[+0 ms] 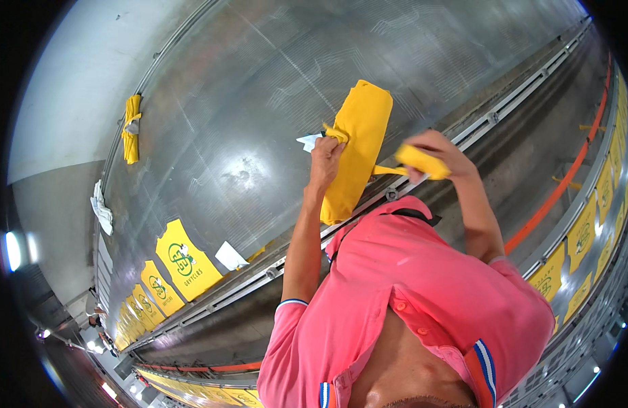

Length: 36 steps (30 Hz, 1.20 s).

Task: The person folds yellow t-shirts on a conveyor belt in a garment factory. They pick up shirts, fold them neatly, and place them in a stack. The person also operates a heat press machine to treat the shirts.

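Observation:
A thick bundle of yellow fabric lies on the metal table near its front edge. My left hand is closed on a yellow fabric strip at the bundle's left side, with a white slip sticking out beside it. Right of the bundle, my right hand, blurred, grips a folded yellow cloth piece. A narrow yellow strip runs between that piece and the bundle. Whether the strip passes under the bundle is hidden.
Printed yellow shirt panels lie in a row at the lower left, with a white sheet beside them. A tied yellow bundle and a crumpled white cloth rest at the far edge. A metal rail follows the near edge.

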{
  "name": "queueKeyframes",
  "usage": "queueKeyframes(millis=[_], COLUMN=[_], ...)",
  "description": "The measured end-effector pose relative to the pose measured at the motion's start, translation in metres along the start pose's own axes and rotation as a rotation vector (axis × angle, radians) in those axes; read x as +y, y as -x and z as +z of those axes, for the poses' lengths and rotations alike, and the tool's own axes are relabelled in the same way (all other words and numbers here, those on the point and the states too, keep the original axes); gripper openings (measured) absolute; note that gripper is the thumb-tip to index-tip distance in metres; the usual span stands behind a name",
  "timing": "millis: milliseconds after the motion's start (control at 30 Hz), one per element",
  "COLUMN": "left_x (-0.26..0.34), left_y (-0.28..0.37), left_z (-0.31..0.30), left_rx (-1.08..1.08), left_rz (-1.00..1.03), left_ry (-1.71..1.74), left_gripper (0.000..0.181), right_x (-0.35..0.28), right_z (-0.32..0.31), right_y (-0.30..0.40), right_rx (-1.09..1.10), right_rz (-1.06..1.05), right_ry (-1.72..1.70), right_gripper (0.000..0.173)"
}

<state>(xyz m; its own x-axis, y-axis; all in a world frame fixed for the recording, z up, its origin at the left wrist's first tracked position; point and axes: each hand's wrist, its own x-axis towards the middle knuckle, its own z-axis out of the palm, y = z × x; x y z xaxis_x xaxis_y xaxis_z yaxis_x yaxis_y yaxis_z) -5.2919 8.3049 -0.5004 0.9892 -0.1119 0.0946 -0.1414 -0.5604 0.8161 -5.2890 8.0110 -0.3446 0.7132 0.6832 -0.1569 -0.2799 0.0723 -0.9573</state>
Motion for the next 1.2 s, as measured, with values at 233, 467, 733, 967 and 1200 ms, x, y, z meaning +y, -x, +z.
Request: queueKeyframes(millis=[233,467,733,967,1200], left_x=[0.013,-0.018,-0.014,-0.012,-0.021], left_y=[0.016,0.01,-0.001,-0.019,-0.027], left_z=[-0.008,-0.011,-0.029,-0.046,-0.05], left_rx=[-0.087,-0.23,-0.182,-0.321,-0.396], left_rz=[0.075,-0.626,-0.412,-0.55,-0.451], left_ry=[0.206,0.546,0.743,0.758,0.807], left_gripper=[0.015,0.026,0.031,0.031,0.012], right_x=[0.025,0.071,0.091,0.091,0.122], right_z=[0.075,0.079,0.034,0.033,0.06], right_y=[-0.226,-0.27,-0.136,-0.131,-0.118], right_rx=[-0.077,-0.089,0.282,0.255,0.322], right_rz=[0.032,0.169,-0.276,0.189,-0.224], right_ry=[0.377,0.642,1.05,0.258,0.677], right_gripper=[0.038,0.035,0.035,0.026,0.022])
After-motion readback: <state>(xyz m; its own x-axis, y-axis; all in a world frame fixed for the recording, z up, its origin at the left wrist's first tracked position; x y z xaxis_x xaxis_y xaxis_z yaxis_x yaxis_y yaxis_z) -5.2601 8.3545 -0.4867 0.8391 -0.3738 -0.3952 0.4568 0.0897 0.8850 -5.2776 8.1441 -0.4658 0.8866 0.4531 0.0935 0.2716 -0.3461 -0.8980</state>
